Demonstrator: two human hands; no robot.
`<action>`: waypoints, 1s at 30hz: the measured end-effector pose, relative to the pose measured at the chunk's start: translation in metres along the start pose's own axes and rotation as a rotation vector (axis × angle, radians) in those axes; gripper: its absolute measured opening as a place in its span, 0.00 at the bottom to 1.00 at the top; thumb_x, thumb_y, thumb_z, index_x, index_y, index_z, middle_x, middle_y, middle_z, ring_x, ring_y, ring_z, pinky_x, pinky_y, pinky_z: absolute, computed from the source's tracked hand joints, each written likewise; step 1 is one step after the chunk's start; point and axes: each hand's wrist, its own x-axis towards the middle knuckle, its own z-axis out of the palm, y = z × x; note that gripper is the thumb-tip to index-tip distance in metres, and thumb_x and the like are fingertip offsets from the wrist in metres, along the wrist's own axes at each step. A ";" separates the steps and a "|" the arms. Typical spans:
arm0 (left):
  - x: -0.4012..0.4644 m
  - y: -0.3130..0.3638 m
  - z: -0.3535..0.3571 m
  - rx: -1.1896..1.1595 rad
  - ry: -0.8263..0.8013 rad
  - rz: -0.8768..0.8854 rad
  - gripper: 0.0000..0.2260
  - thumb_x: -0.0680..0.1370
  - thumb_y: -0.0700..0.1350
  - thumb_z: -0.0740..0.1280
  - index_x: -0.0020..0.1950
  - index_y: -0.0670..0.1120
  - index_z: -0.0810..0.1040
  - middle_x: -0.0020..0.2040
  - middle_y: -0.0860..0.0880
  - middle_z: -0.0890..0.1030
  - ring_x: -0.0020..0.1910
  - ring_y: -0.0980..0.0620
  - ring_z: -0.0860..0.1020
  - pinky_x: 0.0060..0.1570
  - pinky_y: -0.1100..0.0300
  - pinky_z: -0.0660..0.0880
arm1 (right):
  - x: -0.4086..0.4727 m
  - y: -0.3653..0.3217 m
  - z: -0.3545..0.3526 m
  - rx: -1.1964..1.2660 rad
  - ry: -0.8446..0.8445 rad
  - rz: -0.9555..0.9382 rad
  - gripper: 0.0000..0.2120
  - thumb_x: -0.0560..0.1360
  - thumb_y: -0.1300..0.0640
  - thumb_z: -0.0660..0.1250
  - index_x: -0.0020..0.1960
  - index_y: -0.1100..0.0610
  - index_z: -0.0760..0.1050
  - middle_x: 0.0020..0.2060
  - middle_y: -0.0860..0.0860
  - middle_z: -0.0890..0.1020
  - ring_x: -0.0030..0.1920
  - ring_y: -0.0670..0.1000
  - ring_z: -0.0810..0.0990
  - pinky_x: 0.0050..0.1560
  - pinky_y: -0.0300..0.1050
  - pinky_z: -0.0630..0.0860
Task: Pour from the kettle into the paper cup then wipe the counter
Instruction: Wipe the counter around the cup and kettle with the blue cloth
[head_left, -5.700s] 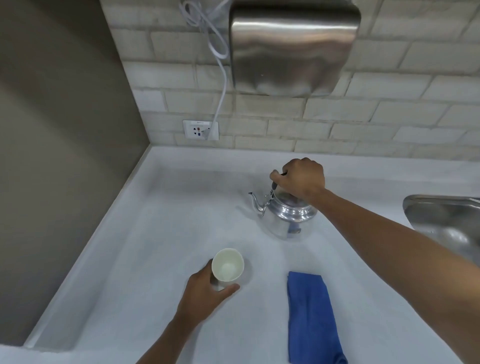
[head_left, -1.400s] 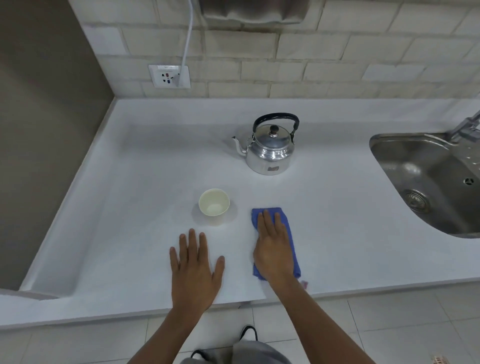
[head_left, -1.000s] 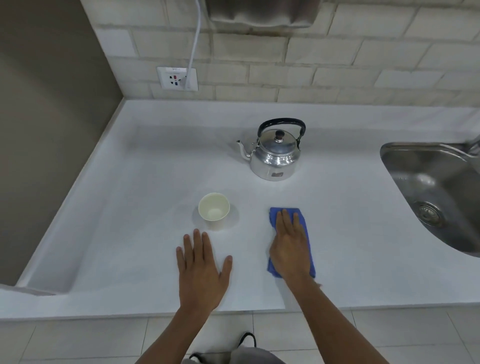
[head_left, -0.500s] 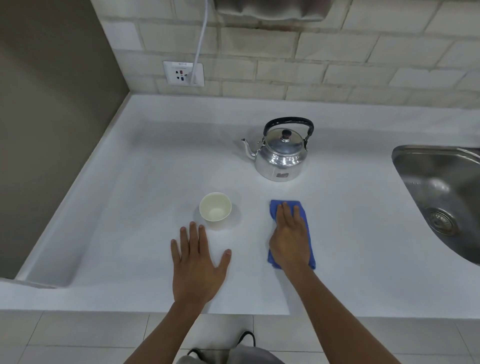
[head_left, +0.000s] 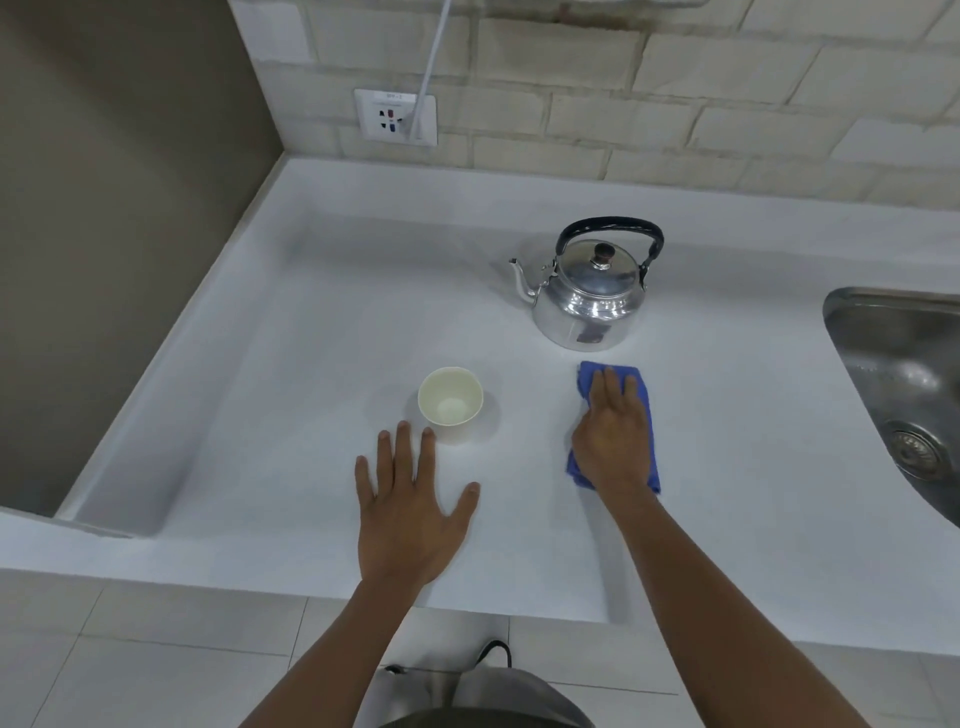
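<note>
A: Counter (head_left: 322, 332), white, fills most of the view, raised lip on the left and back. Brick-tile wall (head_left: 675, 104) behind, plain brown wall (head_left: 104, 208) on the left, tiled floor (head_left: 156, 649) below the front edge.
B: Right side?
A: Steel sink (head_left: 904, 395), drain visible, cut off by the frame edge. Wall socket (head_left: 395, 115) up back with a white cable (head_left: 434, 62) plugged in.
B: Task items?
A: Kettle (head_left: 589, 291) upright toward the back, black handle up, spout pointing left. Blue cloth (head_left: 641, 395) just in front of it, flat on the counter. Paper cup (head_left: 450, 402) upright, left of the cloth, well apart from the kettle. Can't tell what's in the cup.
B: Hands?
A: Right hand (head_left: 613, 441) flat on the cloth, fingers straight and together, pressing down. Left hand (head_left: 410, 504) flat on bare counter, fingers spread wide, fingertips just beside the cup's base, holding nothing.
</note>
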 end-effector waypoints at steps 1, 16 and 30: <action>0.000 0.000 0.000 0.005 0.001 0.001 0.38 0.79 0.71 0.48 0.82 0.48 0.55 0.83 0.44 0.53 0.81 0.43 0.49 0.77 0.38 0.49 | 0.004 -0.012 -0.001 0.003 0.001 0.007 0.30 0.74 0.64 0.57 0.76 0.65 0.58 0.75 0.58 0.63 0.76 0.63 0.55 0.75 0.54 0.56; 0.001 0.000 -0.001 -0.011 -0.016 -0.019 0.40 0.78 0.71 0.49 0.82 0.46 0.53 0.83 0.45 0.51 0.81 0.44 0.47 0.77 0.39 0.49 | 0.026 -0.012 -0.005 0.008 0.022 -0.002 0.28 0.74 0.63 0.59 0.73 0.63 0.62 0.72 0.58 0.67 0.74 0.63 0.59 0.72 0.55 0.61; 0.001 0.000 -0.001 0.003 -0.022 -0.016 0.40 0.78 0.71 0.48 0.82 0.46 0.52 0.83 0.45 0.51 0.81 0.44 0.47 0.78 0.39 0.47 | 0.006 -0.027 0.004 0.079 0.074 0.014 0.29 0.73 0.66 0.58 0.75 0.64 0.62 0.73 0.59 0.66 0.75 0.65 0.57 0.74 0.56 0.58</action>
